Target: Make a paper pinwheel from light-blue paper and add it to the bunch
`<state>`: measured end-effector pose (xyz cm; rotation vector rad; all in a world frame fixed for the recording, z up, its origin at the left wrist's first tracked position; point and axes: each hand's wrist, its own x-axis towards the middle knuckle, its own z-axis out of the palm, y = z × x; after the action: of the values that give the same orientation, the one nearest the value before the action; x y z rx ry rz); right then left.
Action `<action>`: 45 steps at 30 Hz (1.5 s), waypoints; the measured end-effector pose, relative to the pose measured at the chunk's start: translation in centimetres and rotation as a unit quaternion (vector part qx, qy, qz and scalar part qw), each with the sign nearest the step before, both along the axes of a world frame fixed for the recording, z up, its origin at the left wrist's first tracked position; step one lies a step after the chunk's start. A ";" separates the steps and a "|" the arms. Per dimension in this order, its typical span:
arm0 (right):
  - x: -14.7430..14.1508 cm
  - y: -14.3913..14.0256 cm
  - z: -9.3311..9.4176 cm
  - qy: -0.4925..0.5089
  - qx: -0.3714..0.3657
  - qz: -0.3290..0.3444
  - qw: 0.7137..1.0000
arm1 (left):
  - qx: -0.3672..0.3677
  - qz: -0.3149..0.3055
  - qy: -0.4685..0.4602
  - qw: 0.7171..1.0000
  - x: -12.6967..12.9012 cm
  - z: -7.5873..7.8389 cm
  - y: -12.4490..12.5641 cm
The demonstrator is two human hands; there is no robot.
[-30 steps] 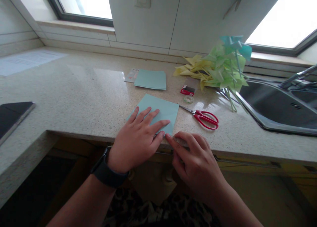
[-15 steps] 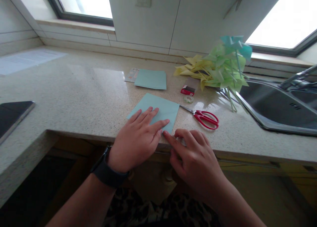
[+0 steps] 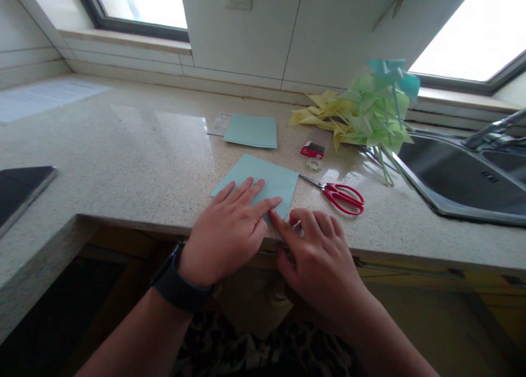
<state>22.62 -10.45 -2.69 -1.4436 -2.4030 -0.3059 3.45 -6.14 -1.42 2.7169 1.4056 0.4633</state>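
Note:
A light blue-green sheet of paper point(image 3: 269, 171) lies at the counter's front edge, turned at an angle. My left hand point(image 3: 230, 229) rests flat on it with fingers spread. The index finger of my right hand point(image 3: 314, 245) presses on the sheet's near edge, close to my left index finger. Its other fingers are curled, and a small whitish bit shows between them, too hidden to name. Red-handled scissors point(image 3: 343, 198) lie just right of the paper, their tip by its right corner.
Behind the sheet is a stack of similar paper point(image 3: 250, 130). A small red and black box point(image 3: 312, 149) and a tape roll point(image 3: 314, 164) sit near the scissors. Paper pinwheels point(image 3: 361, 114) stand beside the sink point(image 3: 444, 210). A dark flat device point(image 3: 24, 193) lies left.
My right hand has shifted slightly left and up, its index fingertip a little further onto the paper. My left hand stays in place.

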 end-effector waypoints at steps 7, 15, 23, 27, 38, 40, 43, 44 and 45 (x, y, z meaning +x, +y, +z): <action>-0.3 0.2 0.2 -0.009 -0.014 -0.009 1.000 | 0.016 0.004 -0.001 1.000 -0.1 -0.4 -0.1; -0.6 0.5 0.4 -0.020 -0.038 -0.022 0.999 | 0.023 -0.001 0.005 1.000 -0.1 -0.5 0.1; -1.1 0.7 0.4 -0.029 -0.051 -0.036 0.998 | 0.029 -0.010 0.003 1.000 -0.2 -0.6 0.0; -1.4 0.9 0.6 -0.028 -0.060 -0.039 0.997 | 0.014 -0.007 0.001 1.000 -0.1 -0.4 0.0; -1.8 1.4 0.7 -0.016 -0.066 -0.046 0.997 | -0.009 0.009 -0.001 1.000 -0.1 -0.1 -0.1; -1.9 1.5 0.6 -0.014 -0.063 -0.043 0.997 | -0.010 0.008 0.000 1.000 0.0 -0.1 -0.1; -2.0 1.7 0.7 -0.011 -0.062 -0.039 0.997 | -0.010 0.008 0.004 1.000 0.0 0.0 -0.1; -2.0 1.8 0.8 -0.010 -0.063 -0.038 0.997 | -0.010 0.009 0.004 1.000 0.0 -0.1 -0.1; -2.0 1.9 0.8 -0.010 -0.065 -0.036 0.997 | -0.010 0.009 0.005 1.000 0.0 -0.1 -0.1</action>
<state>20.60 -8.55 -1.89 -1.5930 -2.4293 -0.1848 3.42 -6.23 -1.48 2.6970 1.4294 0.4366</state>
